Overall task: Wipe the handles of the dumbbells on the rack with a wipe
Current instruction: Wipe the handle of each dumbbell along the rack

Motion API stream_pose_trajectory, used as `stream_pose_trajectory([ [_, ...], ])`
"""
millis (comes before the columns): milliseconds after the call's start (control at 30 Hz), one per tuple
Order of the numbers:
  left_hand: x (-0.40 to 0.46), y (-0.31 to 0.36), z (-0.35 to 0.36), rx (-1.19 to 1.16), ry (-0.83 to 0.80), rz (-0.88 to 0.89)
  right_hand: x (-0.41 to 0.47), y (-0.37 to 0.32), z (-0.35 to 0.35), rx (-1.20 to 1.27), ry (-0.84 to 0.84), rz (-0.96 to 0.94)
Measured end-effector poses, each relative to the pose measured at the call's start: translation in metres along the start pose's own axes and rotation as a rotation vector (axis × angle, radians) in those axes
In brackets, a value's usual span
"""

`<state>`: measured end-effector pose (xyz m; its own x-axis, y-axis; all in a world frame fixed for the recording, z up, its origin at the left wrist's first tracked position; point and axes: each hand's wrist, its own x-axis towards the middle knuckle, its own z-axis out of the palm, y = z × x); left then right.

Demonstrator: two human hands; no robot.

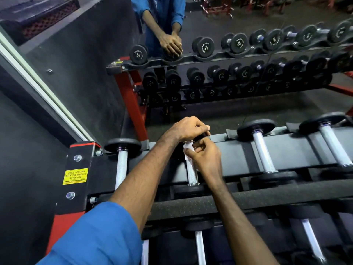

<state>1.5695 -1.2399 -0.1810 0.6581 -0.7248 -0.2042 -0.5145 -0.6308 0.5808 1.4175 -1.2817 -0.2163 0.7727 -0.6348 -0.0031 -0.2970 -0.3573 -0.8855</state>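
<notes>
A black and red dumbbell rack (pixel 225 148) runs across the middle, its top shelf holding several dumbbells with silver knurled handles. My left hand (pixel 188 128) grips the far black head of the second dumbbell from the left. My right hand (pixel 207 159) pinches a small white wipe (pixel 186 152) against the upper part of that dumbbell's handle (pixel 191 172). The near head sits below in the rack cradle. The leftmost dumbbell (pixel 122 159) lies beside my left forearm.
A wall mirror (pixel 210 60) behind the rack reflects the rack, its dumbbells and my hands. More dumbbells (pixel 263 152) lie to the right, and others on the lower shelf (pixel 200 245). A yellow notice sticker (pixel 75 176) marks the rack's left post.
</notes>
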Motion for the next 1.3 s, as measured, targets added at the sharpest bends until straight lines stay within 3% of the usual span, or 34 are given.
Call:
stream_pose_trajectory([
  [133,0.0,-0.004,-0.001,-0.056,-0.007,0.011,-0.019,0.01,-0.001,-0.143,-0.035,-0.009],
  [500,0.001,-0.004,0.004,-0.06,0.018,0.022,-0.016,-0.004,-0.001,-0.247,-0.01,-0.031],
  [800,-0.002,0.0,-0.001,-0.032,0.048,0.016,0.014,0.018,-0.003,0.023,-0.084,0.059],
  [867,-0.004,0.0,-0.002,-0.035,0.056,0.009,0.006,0.04,-0.003,0.18,-0.209,0.11],
  [967,-0.007,0.005,-0.004,-0.027,0.046,0.008,-0.002,0.04,-0.007,0.529,-0.445,0.341],
  [1067,-0.003,0.003,-0.001,-0.008,0.051,-0.01,0.015,0.024,-0.006,0.729,-0.46,0.434],
  [1300,-0.007,0.003,-0.003,-0.027,0.055,-0.003,-0.001,0.035,-0.014,0.695,-0.619,0.481],
])
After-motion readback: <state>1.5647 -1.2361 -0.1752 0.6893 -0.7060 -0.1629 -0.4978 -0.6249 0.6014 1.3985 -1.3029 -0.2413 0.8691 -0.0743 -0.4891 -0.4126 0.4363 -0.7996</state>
